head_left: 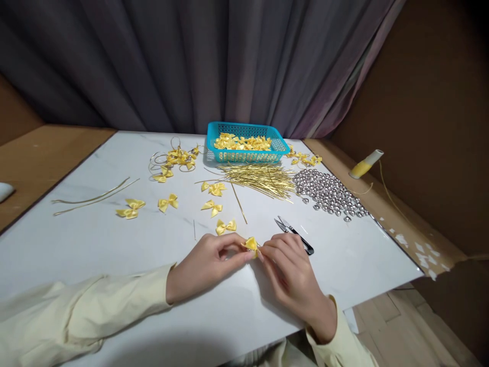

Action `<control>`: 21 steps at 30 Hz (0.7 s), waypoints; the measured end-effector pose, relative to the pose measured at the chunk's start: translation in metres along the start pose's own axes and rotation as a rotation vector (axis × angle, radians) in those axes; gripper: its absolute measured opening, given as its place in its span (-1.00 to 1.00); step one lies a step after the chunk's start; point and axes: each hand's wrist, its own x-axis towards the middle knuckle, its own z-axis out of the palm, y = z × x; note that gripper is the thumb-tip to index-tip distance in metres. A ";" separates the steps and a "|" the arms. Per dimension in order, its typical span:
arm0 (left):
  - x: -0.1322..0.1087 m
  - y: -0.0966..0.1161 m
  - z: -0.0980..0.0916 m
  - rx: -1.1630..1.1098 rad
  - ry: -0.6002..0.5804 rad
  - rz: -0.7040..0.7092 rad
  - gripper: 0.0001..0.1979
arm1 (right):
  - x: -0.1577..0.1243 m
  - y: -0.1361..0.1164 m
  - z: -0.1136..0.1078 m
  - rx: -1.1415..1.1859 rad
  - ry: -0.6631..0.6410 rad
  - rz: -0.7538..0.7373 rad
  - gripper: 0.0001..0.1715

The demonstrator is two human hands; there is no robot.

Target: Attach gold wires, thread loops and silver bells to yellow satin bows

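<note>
Between my two hands is a yellow ribbon bow (pixel 251 244), raised near the front middle of the white table. My left hand (pixel 214 262) pinches its left side with thumb and forefinger. From the right, the fingertips of my right hand (pixel 288 267) close on the bow's other edge. A small shiny bit shows at the bow, too small to make out. Just beyond my fingers lies another yellow bow (pixel 225 227). Black-handled thread snips (pixel 301 239) rest partly behind my right hand. A thin needle-like piece (pixel 194 229) lies past my left hand.
A blue basket (pixel 248 157) of yellow bows stands at the back. Before it lie gold wire ties (pixel 263 179), with silver beads (pixel 328 191) to the right. Finished-looking looped bows (pixel 179 157) are heaped back left. A yellow thread spool (pixel 365 164) stands on the right cardboard.
</note>
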 end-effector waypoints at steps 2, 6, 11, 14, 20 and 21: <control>-0.001 0.002 0.000 -0.021 -0.011 -0.045 -0.75 | 0.001 -0.001 0.002 -0.052 0.001 -0.017 -0.84; 0.000 0.003 0.000 -0.256 -0.168 -0.211 -0.74 | 0.000 -0.003 0.005 -0.164 -0.020 -0.081 -0.84; 0.004 -0.002 -0.001 -0.406 -0.256 -0.241 -0.71 | -0.001 -0.006 0.010 -0.205 -0.008 -0.100 -0.86; 0.004 -0.003 0.000 -0.458 -0.271 -0.229 -0.72 | 0.000 -0.006 0.011 -0.140 -0.019 -0.051 -0.85; 0.002 0.000 0.001 -0.490 -0.282 -0.174 -0.76 | 0.002 0.007 -0.010 0.114 -0.076 0.110 -0.89; 0.003 0.000 0.000 -0.481 -0.283 -0.177 -0.76 | 0.002 0.012 -0.015 0.093 -0.058 0.134 -0.87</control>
